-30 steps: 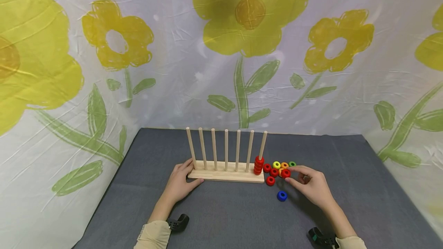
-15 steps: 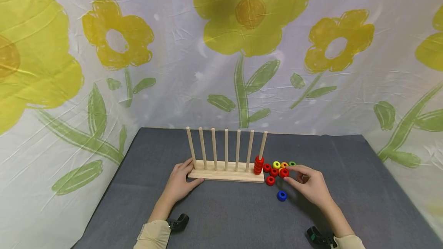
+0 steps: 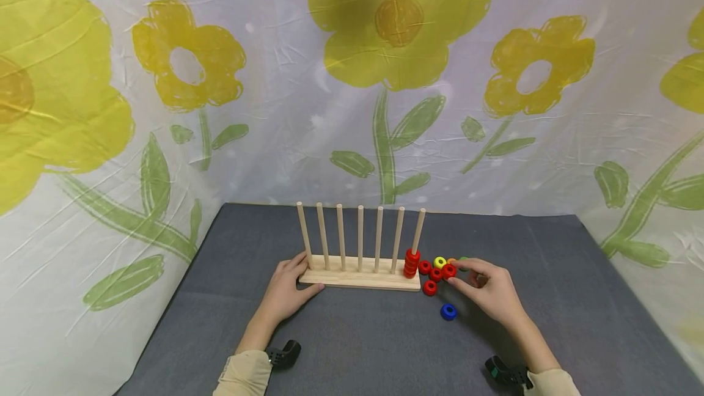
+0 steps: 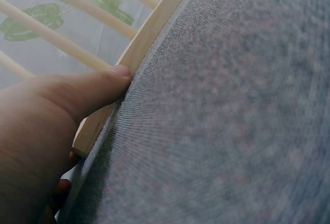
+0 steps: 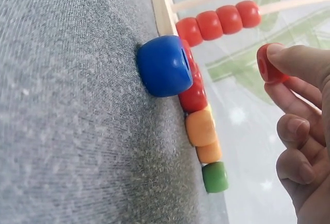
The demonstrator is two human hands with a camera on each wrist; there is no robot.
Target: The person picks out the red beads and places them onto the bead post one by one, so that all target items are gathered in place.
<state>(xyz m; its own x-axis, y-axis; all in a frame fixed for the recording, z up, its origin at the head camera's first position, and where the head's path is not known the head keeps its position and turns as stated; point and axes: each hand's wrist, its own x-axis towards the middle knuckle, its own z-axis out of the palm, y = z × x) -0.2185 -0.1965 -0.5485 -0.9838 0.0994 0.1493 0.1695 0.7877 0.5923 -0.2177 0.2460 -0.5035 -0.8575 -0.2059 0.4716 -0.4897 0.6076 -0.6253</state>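
The red bead [image 5: 273, 72], pinched in the grip of the right hand [image 3: 489, 291], is up above the surface [image 3: 357, 341] and has just moved a bit closer to the wooden stand [image 3: 352, 280] that the left hand [image 3: 284, 291] holds, so it seems nearer to joining the red stack [image 3: 411, 264].

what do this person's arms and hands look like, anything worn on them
The left hand and right hand are bare, without gloves. Both forearms end in beige sleeves. At each wrist sits a small, dark device with a rounded casing: the left device looks plain black, the right device shows a small green patch.
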